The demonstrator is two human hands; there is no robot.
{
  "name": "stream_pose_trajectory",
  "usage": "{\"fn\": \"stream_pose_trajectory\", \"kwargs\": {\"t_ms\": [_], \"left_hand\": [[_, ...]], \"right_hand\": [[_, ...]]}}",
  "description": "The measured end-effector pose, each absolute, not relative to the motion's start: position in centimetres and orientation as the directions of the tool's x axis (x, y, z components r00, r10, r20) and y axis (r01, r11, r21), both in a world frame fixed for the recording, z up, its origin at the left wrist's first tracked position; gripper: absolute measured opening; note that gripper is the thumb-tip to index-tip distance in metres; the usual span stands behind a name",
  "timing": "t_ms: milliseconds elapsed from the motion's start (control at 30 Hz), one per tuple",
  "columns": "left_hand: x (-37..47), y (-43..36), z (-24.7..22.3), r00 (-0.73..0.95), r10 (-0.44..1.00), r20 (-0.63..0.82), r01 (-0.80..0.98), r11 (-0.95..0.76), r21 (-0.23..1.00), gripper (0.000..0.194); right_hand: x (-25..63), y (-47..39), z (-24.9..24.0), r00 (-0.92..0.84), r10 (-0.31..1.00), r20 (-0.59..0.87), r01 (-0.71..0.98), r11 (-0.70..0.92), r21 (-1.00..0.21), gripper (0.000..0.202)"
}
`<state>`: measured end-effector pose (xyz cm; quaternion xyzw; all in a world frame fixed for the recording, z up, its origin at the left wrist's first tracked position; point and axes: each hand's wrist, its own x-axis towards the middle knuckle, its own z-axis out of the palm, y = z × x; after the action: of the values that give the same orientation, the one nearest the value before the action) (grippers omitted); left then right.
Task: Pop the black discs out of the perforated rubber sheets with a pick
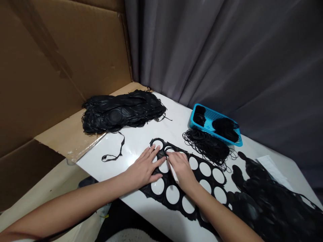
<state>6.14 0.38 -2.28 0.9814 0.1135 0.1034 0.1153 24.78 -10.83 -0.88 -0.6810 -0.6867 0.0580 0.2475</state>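
Evidently, your open left hand (142, 170) spreads over the holed black sheet (196, 176) at five o'clock on the table (174, 129), seemingly to keep it flat, while your right hand (181, 167) closes around a slim white tool (173, 173) beside those fingertips, likely for close control.

Black sheet (167, 179), rows of round holes, flat on white table (137, 136).
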Motion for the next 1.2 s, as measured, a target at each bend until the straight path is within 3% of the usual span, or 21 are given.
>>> {"fn": "stream_pose_trajectory", "kwargs": {"t_ms": [67,167,233,333,467,633,1200], "left_hand": [[6.2,0.3,-2.3,0.953,0.253,0.167,0.208,-0.946,0.249,0.067],[6.2,0.2,-2.2,0.952,0.263,0.156,0.22,-0.944,0.247,0.066],[6.2,0.2,-2.1,0.953,0.26,0.156,0.218,-0.945,0.243,0.067],[6.0,0.5,-1.9,0.955,0.237,0.177,0.196,-0.955,0.223,0.067],[5.2,1.1,-1.7,0.929,0.28,0.241,0.236,-0.952,0.196,0.068],[4.1,1.5,-1.8,0.918,0.307,0.249,0.266,-0.946,0.186,0.062],[4.0,1.3,-2.0,0.916,0.321,0.242,0.295,-0.945,0.137,0.058]], "right_hand": [[26.2,-10.3,-0.7,0.051,0.958,0.28,0.952,0.038,-0.304,0.026],[30.6,-8.7,0.8,0.293,0.869,0.398,0.944,-0.197,-0.265,0.022],[33.4,-7.7,2.3,0.465,0.745,0.479,0.881,-0.334,-0.335,0.02],[34.8,-6.5,3.9,0.588,0.688,0.425,0.784,-0.358,-0.507,0.017],[31.3,-5.4,3.3,0.491,0.841,0.228,0.693,-0.218,-0.687,0.025],[25.9,-5.0,1.0,0.246,0.966,0.078,0.537,-0.069,-0.841,0.017],[24.3,-5.2,0.2,0.192,0.979,0.074,0.473,-0.026,-0.881,0.013]]}}
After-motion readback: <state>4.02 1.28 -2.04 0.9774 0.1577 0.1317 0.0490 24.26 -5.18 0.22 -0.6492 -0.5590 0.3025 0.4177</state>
